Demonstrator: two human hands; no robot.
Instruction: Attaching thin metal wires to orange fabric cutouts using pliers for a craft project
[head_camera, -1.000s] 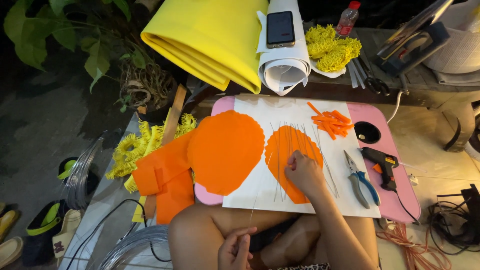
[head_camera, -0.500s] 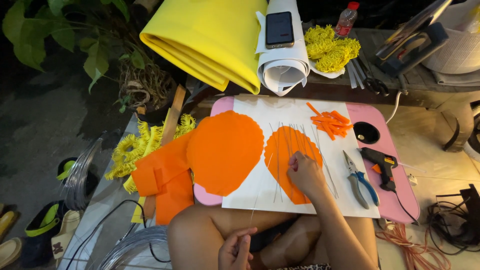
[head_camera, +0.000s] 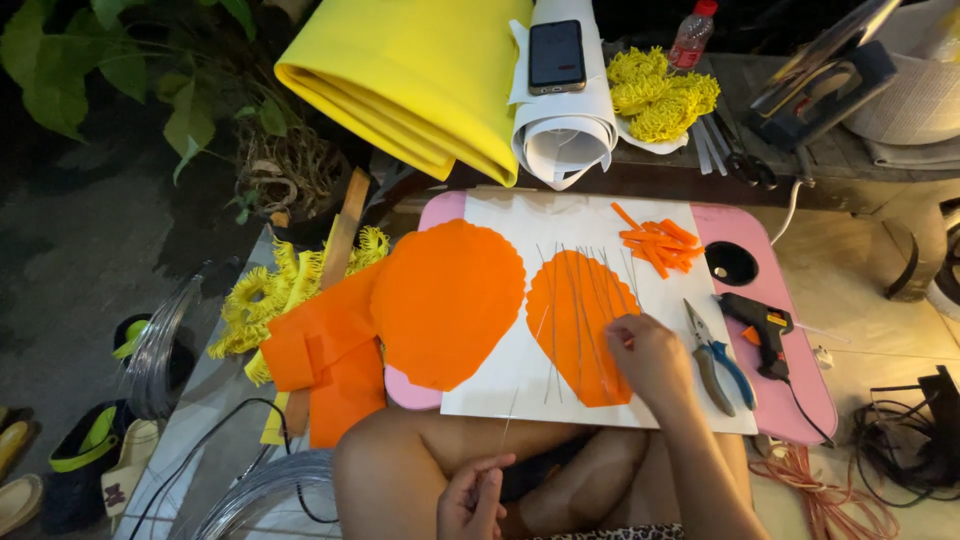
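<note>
Right hand (head_camera: 650, 358) on orange petal (head_camera: 580, 325)

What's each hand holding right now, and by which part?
Left hand pinches a thin silver wire at its lower end. Right hand holds nothing; its fingertips press wires on the orange petal-shaped foam sheet.

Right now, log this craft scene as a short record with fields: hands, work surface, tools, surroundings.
Right hand: right hand rests on the smaller orange petal shape, fingertips on thin wires laid across it.
Left hand: left hand low over the lap, pinching one thin wire.
Work surface: white sheet on a pink tray table; larger orange petal shape beside the smaller.
Tools: pliers, glue gun.
Surroundings: orange strips, yellow foam roll, phone.
</note>
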